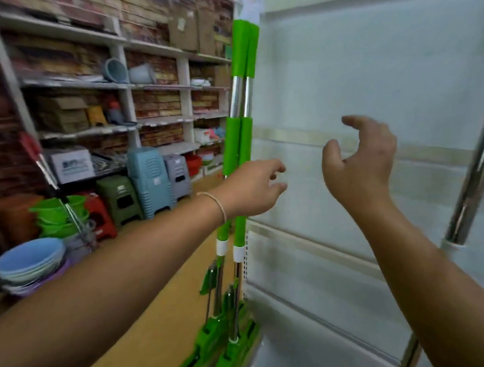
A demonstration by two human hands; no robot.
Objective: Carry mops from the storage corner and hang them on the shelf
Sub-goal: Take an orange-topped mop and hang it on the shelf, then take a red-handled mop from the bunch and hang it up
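Two green mops [240, 144] hang side by side at the left edge of the white shelf [369, 66], upright, with their tops at the upper left corner of the panel and their flat green heads low near the floor [163, 311]. Each handle has green sleeves, a bare metal part between them and a white ring lower down.

The left hand [252, 188] is raised in front of the mops, about at the middle of their handles. Its fingers are loosely bent and point to the right, toward the panel, and they hold nothing. If the hand touches the handles behind it, I cannot tell. A thin bracelet [218, 203] is on the left wrist.

The right hand [359, 161] is up in front of the white panel, apart from the mops, with the thumb and fingers spread and curved wide in the air, and it is empty too.

A metal pole [473, 178] stands tilted at the right edge of the view.

To the left, the wall racks [153, 87] carry boxes and plastic goods. Below them stand plastic stools [149, 179], green buckets [56, 216] and a stack of basins [30, 259]. One more mop with a red grip [29, 145] leans there.
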